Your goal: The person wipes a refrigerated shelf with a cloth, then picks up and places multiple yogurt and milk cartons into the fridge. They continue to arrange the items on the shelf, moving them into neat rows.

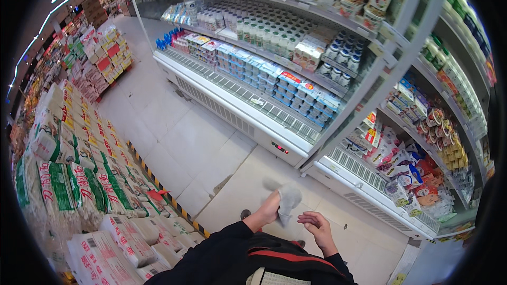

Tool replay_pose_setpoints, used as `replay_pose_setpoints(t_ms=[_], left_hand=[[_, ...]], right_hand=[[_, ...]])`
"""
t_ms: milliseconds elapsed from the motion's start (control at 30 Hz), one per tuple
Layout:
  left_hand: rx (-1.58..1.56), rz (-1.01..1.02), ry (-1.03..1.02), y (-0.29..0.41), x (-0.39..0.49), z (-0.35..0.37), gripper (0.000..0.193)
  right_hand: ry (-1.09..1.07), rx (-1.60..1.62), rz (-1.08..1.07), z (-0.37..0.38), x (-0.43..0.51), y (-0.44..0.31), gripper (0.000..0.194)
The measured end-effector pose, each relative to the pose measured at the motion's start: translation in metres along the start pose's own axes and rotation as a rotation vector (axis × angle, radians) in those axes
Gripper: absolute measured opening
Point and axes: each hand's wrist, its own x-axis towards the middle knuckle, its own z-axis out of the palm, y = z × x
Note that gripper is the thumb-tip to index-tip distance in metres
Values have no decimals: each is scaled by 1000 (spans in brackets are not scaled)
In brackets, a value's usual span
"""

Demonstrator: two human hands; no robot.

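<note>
My left hand grips a grey cloth, which hangs on both sides of the fingers. One end of the cloth is blurred. To the right of it, my right hand is held up with nothing in it, its fingers slightly curled and the thumb apart. Both hands are in front of my body, above the pale tiled floor. The tips of my dark shoes show beneath them. A black apron with a red stripe covers my front.
Ahead stands an open refrigerated display case with yogurt cups and small bottles. A second chilled case holds bagged and boxed goods at right. Stacked noodle packs stand at left, behind yellow-and-black floor tape. Cartons are piled farther off.
</note>
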Motion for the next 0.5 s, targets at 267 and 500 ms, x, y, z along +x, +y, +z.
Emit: replay_pose_setpoints(t_ms=[267,500], left_hand=[[-6,-192,-504,-126,7,188,48],[289,-315,-736,-212,46,339,29]], right_hand=[[130,566,-181,-148,-109,35,76],[391,814,-442,-278,-227,9,72]])
